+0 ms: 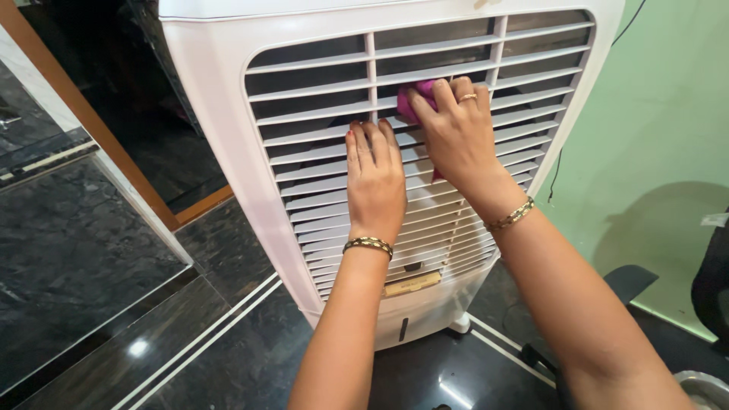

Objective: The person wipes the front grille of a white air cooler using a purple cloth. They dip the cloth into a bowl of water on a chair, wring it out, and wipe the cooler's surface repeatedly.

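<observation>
On white cooler grille (319,144): right hand (456,137) presses pink cloth (410,102); gold label (412,284) below.

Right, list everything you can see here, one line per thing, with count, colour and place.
Air cooler: one, white, standing on the floor, filling the middle of the view.
Slatted grille: one, white, across the cooler's front.
Cloth: one, pink, pressed against the upper grille under the right hand.
Floor: dark glossy tiles with pale strips, left and bottom.
Wall: green, right side.
Cable: one, black, hanging down the wall beside the cooler.
Door frame: wooden, brown, upper left.
Bracelets: two, gold, one on each wrist.
Ring: one, gold, on a right finger.
Left hand: flat on the grille slats.
Right hand: pressing the cloth onto the grille.
</observation>
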